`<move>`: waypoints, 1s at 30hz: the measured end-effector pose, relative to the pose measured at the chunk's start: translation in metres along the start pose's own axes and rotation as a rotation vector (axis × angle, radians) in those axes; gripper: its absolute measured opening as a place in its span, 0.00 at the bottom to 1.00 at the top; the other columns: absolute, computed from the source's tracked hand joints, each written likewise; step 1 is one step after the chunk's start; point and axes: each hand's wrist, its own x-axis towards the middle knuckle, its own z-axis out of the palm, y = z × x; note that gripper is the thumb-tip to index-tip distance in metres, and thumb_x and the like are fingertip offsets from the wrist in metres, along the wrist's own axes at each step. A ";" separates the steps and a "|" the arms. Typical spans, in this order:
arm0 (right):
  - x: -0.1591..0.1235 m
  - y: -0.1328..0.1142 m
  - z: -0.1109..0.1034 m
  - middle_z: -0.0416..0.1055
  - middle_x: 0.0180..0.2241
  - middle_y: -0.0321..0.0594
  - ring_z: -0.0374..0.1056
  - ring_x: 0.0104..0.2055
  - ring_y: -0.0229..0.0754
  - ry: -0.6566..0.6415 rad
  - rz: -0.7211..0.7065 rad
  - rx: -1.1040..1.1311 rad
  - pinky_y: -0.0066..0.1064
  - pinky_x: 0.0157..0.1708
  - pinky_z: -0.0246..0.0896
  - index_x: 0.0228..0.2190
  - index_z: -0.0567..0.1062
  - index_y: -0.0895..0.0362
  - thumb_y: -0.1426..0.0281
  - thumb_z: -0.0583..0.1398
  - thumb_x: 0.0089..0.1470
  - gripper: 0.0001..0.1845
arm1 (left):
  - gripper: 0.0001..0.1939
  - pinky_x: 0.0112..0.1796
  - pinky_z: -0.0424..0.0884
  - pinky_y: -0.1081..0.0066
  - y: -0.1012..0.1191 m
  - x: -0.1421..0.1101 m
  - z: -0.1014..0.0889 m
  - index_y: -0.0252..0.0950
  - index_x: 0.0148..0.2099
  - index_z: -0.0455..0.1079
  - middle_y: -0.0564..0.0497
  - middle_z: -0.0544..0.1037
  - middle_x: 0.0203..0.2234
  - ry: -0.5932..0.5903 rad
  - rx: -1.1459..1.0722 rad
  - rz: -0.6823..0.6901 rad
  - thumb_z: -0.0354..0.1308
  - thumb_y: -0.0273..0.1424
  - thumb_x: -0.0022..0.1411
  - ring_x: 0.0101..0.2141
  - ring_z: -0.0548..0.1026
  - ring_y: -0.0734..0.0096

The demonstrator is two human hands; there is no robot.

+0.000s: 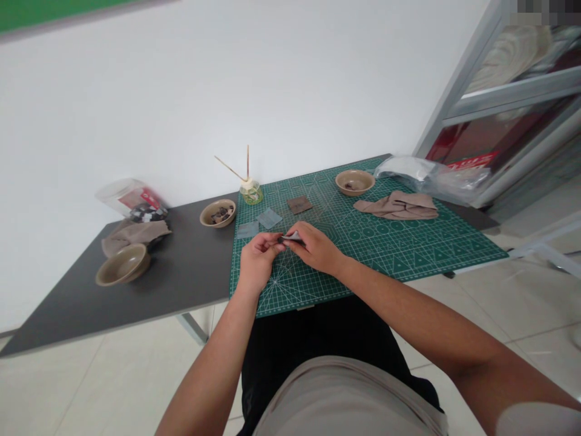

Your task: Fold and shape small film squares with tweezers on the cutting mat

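Observation:
Both hands meet above the green cutting mat (290, 281), pinching one small piece of grey and dark cloth (293, 237) between them. My left hand (259, 257) has its thumb and fingers closed on the dark left end. Fingers of my right hand (318, 247) are wrapped round the other end, hiding part of it. Just beyond the hands lie two pale blue-grey squares (269, 217) and a brown square (299, 204), flat on the mat.
A bowl of dark and tan bits (218, 214) and a reed diffuser (251, 191) stand behind. Another bowl (355, 182), brown cloth (399, 206) and a plastic bag (436, 175) lie right. At left are a bowl (123, 264), cloth (136, 236) and a clear container (131, 197).

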 end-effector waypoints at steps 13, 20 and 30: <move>0.000 -0.001 0.000 0.71 0.39 0.44 0.68 0.44 0.46 0.007 -0.032 -0.012 0.41 0.45 0.65 0.40 0.69 0.55 0.69 0.57 0.63 0.04 | 0.12 0.36 0.72 0.70 -0.001 0.000 0.000 0.37 0.36 0.76 0.54 0.80 0.27 -0.012 -0.010 0.012 0.69 0.29 0.45 0.29 0.76 0.71; 0.001 0.000 0.000 0.71 0.38 0.43 0.68 0.44 0.45 -0.006 -0.063 -0.008 0.40 0.46 0.65 0.39 0.69 0.55 0.71 0.56 0.63 0.03 | 0.12 0.37 0.72 0.69 0.000 0.001 0.001 0.36 0.35 0.76 0.53 0.80 0.27 -0.010 0.020 0.008 0.68 0.29 0.45 0.30 0.76 0.70; 0.001 0.001 0.000 0.71 0.38 0.43 0.68 0.43 0.45 0.001 -0.056 0.011 0.40 0.44 0.65 0.39 0.69 0.55 0.71 0.57 0.62 0.02 | 0.12 0.36 0.70 0.71 -0.003 0.001 0.000 0.36 0.36 0.76 0.55 0.79 0.27 -0.022 -0.018 0.003 0.68 0.27 0.45 0.29 0.76 0.72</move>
